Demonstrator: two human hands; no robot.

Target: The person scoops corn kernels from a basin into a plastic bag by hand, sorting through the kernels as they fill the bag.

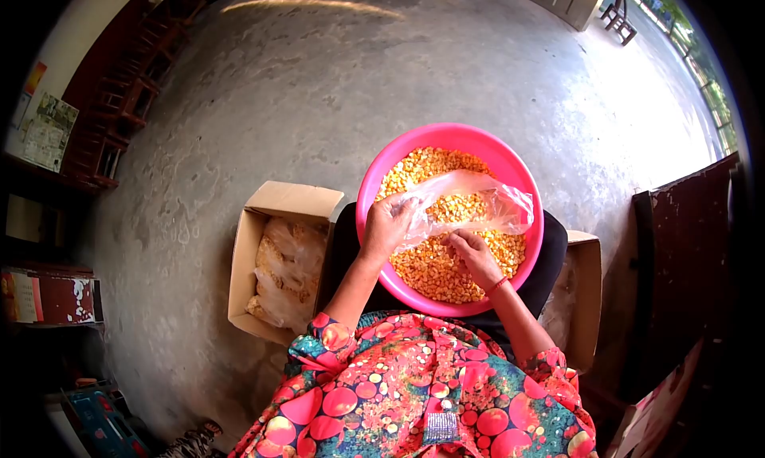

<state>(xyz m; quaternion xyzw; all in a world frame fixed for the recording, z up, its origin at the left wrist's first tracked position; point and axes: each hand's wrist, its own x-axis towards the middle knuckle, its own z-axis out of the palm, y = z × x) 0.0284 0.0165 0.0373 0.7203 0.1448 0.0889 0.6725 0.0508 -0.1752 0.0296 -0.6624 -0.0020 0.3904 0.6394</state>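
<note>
A pink basin [530, 255] rests on my lap, holding loose yellow-orange corn kernels [434, 281]. Across the basin, above the kernels, stretches a clear plastic bag [470, 193]. My left hand [388, 225] is closed on the bag's left end, over the basin's left side. Near the bag's lower edge, my right hand [474, 256] has its fingers pressed together on the thin plastic, just over the kernels. A red band circles my right wrist.
An open cardboard box [241, 271] with filled clear bags [288, 259] stands left of my lap. Another cardboard box [588, 299] is at the right. Dark wooden furniture [685, 267] stands far right, and stacked wooden chairs [127, 107] line the left wall.
</note>
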